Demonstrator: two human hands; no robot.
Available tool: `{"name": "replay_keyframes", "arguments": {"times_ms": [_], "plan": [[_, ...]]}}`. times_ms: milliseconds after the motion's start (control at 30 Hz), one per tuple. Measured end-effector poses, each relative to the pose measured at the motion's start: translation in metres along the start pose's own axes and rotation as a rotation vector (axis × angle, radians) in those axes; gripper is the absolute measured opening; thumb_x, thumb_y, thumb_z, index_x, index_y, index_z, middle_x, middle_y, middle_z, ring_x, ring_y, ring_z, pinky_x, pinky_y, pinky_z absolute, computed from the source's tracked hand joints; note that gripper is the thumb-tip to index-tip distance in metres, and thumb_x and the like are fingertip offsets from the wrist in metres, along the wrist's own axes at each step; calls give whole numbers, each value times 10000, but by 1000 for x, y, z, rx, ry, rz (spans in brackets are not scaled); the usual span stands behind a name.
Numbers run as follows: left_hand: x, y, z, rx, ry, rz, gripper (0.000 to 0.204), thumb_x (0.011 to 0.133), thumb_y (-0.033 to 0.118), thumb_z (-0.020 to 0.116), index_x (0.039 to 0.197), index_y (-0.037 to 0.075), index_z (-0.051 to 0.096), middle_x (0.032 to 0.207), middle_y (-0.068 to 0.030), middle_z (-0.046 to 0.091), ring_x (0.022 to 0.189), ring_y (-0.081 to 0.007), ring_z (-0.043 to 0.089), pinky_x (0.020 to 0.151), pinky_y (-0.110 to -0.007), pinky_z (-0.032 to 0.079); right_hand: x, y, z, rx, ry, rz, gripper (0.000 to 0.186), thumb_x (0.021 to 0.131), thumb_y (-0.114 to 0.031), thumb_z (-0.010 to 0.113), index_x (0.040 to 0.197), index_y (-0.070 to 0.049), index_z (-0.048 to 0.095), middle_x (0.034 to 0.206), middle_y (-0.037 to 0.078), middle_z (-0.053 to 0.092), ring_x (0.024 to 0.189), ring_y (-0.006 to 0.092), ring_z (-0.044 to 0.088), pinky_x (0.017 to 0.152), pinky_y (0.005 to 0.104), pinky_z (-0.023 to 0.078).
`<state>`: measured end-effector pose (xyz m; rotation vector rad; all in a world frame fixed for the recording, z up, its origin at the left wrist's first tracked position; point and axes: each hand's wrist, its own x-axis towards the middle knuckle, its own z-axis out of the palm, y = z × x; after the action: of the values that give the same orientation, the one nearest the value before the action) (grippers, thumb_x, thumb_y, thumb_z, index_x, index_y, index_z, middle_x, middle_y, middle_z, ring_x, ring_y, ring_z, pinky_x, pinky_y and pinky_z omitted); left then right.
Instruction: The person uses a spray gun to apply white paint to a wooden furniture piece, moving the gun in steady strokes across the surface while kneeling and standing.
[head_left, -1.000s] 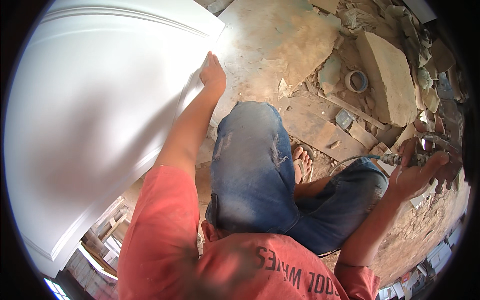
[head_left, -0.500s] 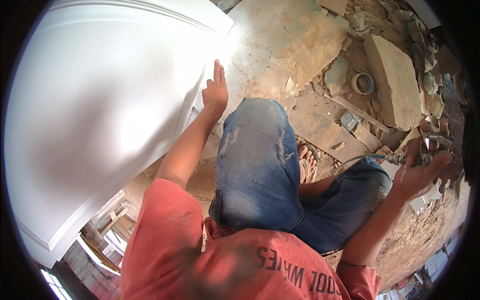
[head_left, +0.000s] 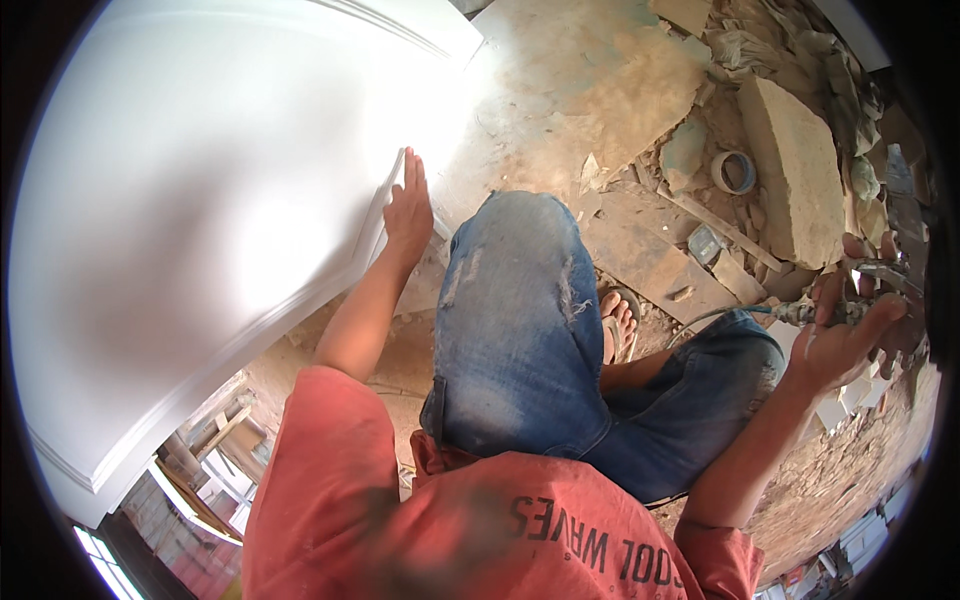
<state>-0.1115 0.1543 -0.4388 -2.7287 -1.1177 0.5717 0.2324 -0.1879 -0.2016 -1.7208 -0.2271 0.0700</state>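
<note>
1 left hand (head_left: 407,222) + 1 right hand (head_left: 838,350) = 2. One each: white panel (head_left: 200,180), metal tool (head_left: 888,271), hose (head_left: 704,317), tape roll (head_left: 718,174), big block (head_left: 793,175), foot (head_left: 613,322), sandal (head_left: 632,308). Scraps (head_left: 738,279): lots, too jumbled to count.

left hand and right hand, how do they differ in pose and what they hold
The left hand has its fingers stretched out straight; the right hand has its fingers curled. The left hand is at the edge of the white panel, with no tool in it; the right hand grips a metal tool. Both are bare.
</note>
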Motion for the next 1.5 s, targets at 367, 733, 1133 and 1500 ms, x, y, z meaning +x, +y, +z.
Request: {"name": "replay_keyframes", "arguments": {"times_ms": [367,733,1133,1500], "plan": [[-5,-3,8,12,-85,-53,730,852,-30,517,1523,-1,232,1651,-81,48,910,-278,606,609,-345,548,-2,0,5,-28,24,-1,756,1010,-619,293,1409,12,414,1108,179,637,485,82,364,544,248,386],[50,-5,7,32,174,77,715,848,-14,497,1522,15,259,1655,-57,37,920,-277,599,651,-381,549,0,-4,8,-13,10,58,803,980,-667,316,1400,10,414,1113,186,643,471,83,361,526,246,372],[-78,-12,-117,-103,-781,99,455,867,129,590,1320,92,566,1182,-125,671,1037,-312,643,913,-422,518,-27,11,-11,-57,-87,15,228,938,-171,625,1101,-19,670,834,54,676,639,98,533,577,253,413],[-273,-4,-371,-732,-559,-25,152,860,71,588,963,78,700,971,-142,700,952,-322,661,831,-433,509,-164,-218,-176,-433,-249,125,284,849,-58,720,1118,20,677,857,136,714,771,160,665,694,302,511]]}}
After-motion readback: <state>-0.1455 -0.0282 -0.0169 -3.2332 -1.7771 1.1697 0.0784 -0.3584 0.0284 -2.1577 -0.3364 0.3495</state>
